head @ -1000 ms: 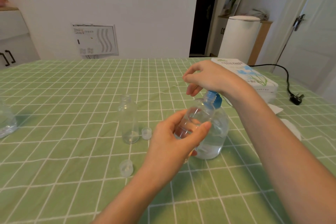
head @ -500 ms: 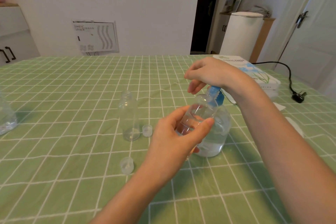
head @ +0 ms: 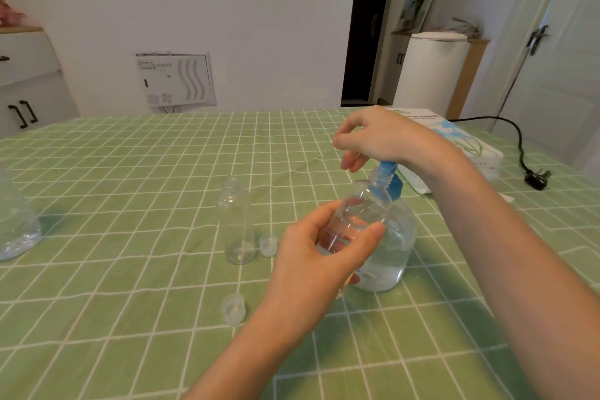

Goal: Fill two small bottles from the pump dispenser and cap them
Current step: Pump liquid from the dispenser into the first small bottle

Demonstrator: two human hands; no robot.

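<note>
**Left grip [head: 324, 256] holds a small bottle [head: 352, 221] at the pump**

Left grip is wrapped round the lower half of the small bottle, thumb on the near side and fingers behind. The bottle is clear, has no cap and is lifted off the worktop [head: 130, 302]. It tilts up and to the right, so its threaded neck meets the blue pump head. Right grip [head: 383, 140] sits on top of that blue head with its fingers curled. The head is mostly hidden under the palm, so I cannot tell whether the fingers close round it or only rest on it.

The pump dispenser [head: 393, 250] stands upright on the worktop just behind the small bottle, with clear liquid in its lower part. No label shows on it.

A second small bottle [head: 235, 221] stands upright and uncapped to the left. A cap [head: 268, 245] lies just beside its base, on the right. A second cap [head: 233, 308] lies nearer the camera, apart from both bottles.

The worktop is covered by a green cloth with a white grid. A tissue box [head: 461, 143] lies behind the right wrist, printed with blue flowers. Part of its wording is covered, and the letters that can be read end in "PAPER". A black cable [head: 516, 136] runs past the box to a plug [head: 537, 179]. A clear container [head: 16, 230] stands at the left edge. On the far wall a white panel [head: 175, 78] carries print too small to read.
</note>
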